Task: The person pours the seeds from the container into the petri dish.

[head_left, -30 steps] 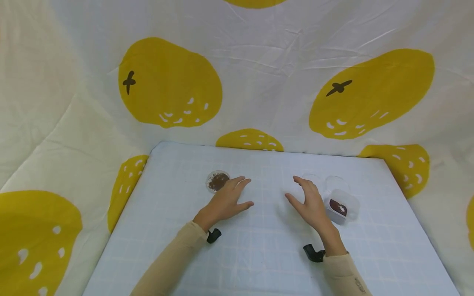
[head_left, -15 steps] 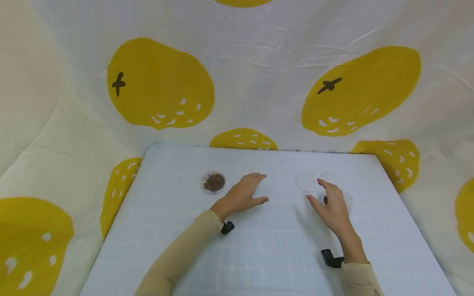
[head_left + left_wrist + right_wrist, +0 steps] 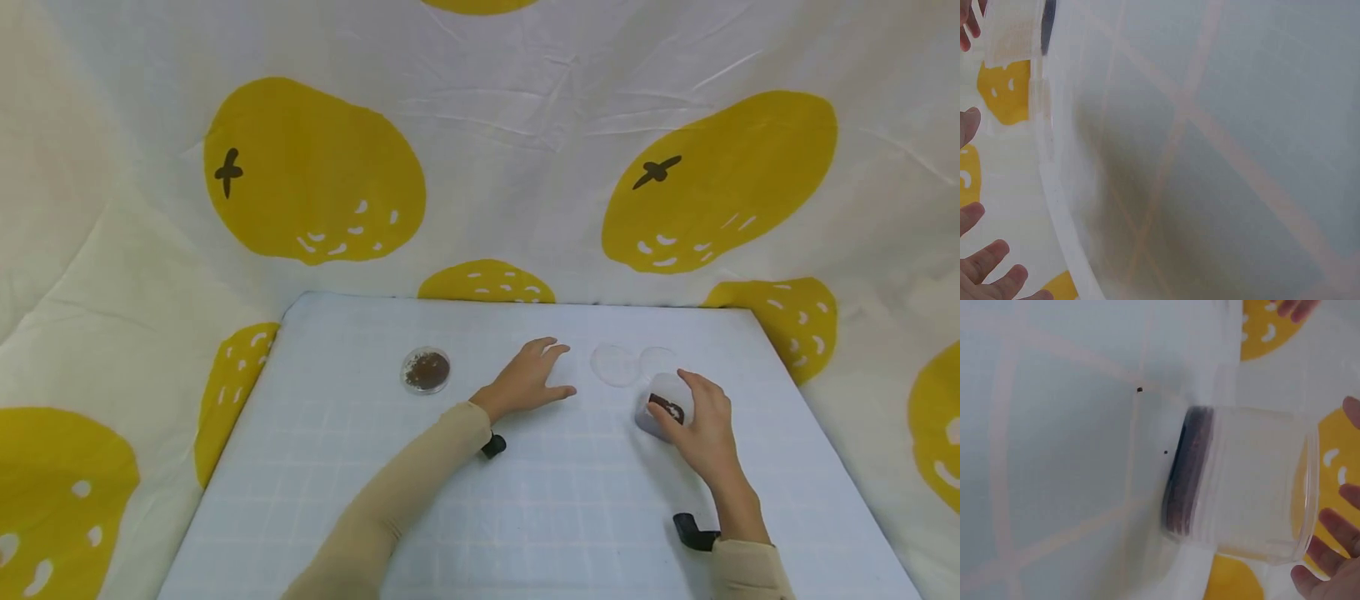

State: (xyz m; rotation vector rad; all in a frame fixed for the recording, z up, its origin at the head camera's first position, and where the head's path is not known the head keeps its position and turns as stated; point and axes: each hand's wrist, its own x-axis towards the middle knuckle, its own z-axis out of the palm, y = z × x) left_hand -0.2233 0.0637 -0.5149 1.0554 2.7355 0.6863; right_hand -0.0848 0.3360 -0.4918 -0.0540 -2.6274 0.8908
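Clear plastic: a see-through tub (image 3: 647, 423) stands upright on the pale checked cloth (image 3: 525, 517), on the person's right, a dark brown layer at its bottom. The person's right hand (image 3: 708, 433) is beside it, thumb and fingers spread wide around its near right side. From where I stand, it grips nothing; whether a fingertip touches the tub I cannot tell. Just beyond the tub lie two clear round pieces (image 3: 615, 367), side by side.

The left hand (image 3: 528, 375) hovers over the middle of the cloth, fingers loosely spread, holding nothing. Well apart to its left sits a shallow clear dish (image 3: 403, 375) with brown crumbs inside.

I take this for the approach to the tub, with no grasp made. The next move seems to call for thumb and fingers drawn evenly onto its walls, keeping it level so the contents stay in.
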